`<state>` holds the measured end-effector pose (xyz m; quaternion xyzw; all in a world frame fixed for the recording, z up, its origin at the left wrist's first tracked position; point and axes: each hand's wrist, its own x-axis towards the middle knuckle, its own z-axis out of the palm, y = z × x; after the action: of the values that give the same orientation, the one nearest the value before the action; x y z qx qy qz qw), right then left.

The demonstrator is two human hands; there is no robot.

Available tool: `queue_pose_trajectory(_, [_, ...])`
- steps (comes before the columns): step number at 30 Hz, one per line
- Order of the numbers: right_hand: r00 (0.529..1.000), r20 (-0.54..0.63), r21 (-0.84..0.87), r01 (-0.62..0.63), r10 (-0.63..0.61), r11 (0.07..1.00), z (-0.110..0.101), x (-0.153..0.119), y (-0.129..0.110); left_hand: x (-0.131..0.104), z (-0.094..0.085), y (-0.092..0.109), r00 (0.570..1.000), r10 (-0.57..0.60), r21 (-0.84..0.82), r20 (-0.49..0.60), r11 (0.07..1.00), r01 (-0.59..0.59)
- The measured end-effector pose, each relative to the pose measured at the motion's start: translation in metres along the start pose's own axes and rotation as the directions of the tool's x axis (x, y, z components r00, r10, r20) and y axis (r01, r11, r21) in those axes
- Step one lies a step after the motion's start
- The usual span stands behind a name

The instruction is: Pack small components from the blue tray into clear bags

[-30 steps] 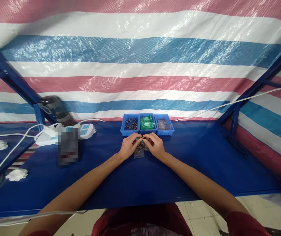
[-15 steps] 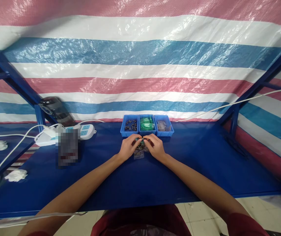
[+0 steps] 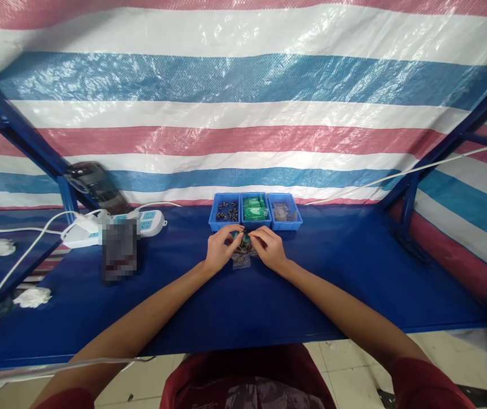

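Note:
My left hand (image 3: 222,248) and my right hand (image 3: 269,247) meet just in front of the blue bins, fingertips pinched close together. Between them is a small dark piece, too small to name. Under the fingers lies a clear plastic bag (image 3: 242,261) with small metallic and teal bits at it, partly covered by my hands. Behind stand three blue bins side by side: the left bin (image 3: 222,228) holds small dark metal parts (image 3: 227,211), the middle one green packets (image 3: 255,208), the right one clear or greyish small bags (image 3: 284,212).
On the left of the blue table (image 3: 243,318) are a white power strip (image 3: 152,223), a blurred-out dark object (image 3: 119,250), a dark bottle (image 3: 99,184) and crumpled white tissue (image 3: 33,297). White cables (image 3: 26,267) run along the left. A striped tarp (image 3: 243,136) hangs behind.
The view has tilted slightly downward. Both hands stay together over the bag; the fingertips have shifted a little around the small piece.

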<state>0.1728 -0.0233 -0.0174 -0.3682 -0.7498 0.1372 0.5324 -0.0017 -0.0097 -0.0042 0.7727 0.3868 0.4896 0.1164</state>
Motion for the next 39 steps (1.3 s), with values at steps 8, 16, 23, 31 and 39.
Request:
queue_pose_trajectory(8, [1.000,-0.002,-0.001,-0.002,0.002,1.000,0.002,0.001,-0.001,0.001,0.000,-0.004,0.992,0.111,0.007,-0.053,0.994,-0.111])
queue_pose_trajectory(16, [1.000,-0.013,-0.007,0.028,-0.029,1.000,0.004,0.002,0.000,0.001,-0.001,-0.002,0.989,0.142,-0.023,-0.028,0.989,-0.143])
queue_pose_trajectory(23, [1.000,-0.005,-0.014,0.002,-0.002,1.000,0.002,0.001,-0.001,0.000,0.002,-0.005,0.995,0.095,0.005,-0.029,0.995,-0.095])
queue_pose_trajectory(31, [1.000,-0.003,-0.008,-0.012,0.012,1.000,0.000,0.000,0.001,0.000,0.004,-0.007,0.996,0.086,-0.009,0.021,0.996,-0.085])
queue_pose_trajectory(39, [0.999,0.032,-0.021,0.013,-0.012,1.000,0.002,-0.001,0.003,-0.006,0.006,-0.013,0.998,0.033,0.015,0.058,0.999,-0.034])
